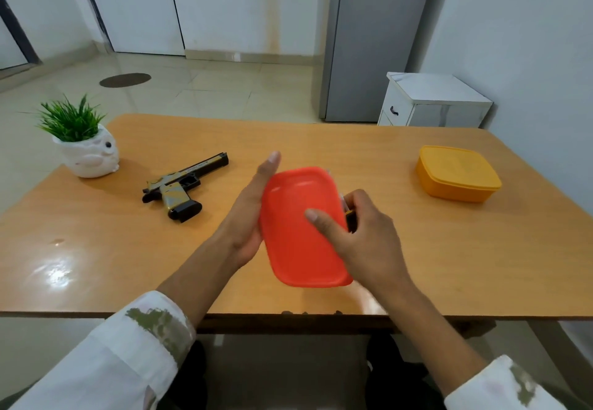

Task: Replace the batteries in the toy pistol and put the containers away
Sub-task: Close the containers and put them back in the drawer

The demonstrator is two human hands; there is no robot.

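A red lid covers a container at the middle of the wooden table. My left hand lies flat against the lid's left edge, fingers straight. My right hand grips the lid's right edge, thumb on top, fingers curled around the side. A small dark and yellow object shows between those fingers; I cannot tell what it is. The toy pistol, black with tan camouflage, lies on its side to the left, away from both hands. A closed yellow container stands at the far right.
A white owl-shaped pot with a green plant stands at the table's far left corner. Beyond the table are a tiled floor, a white cabinet and a grey refrigerator. My knees are under the front edge.
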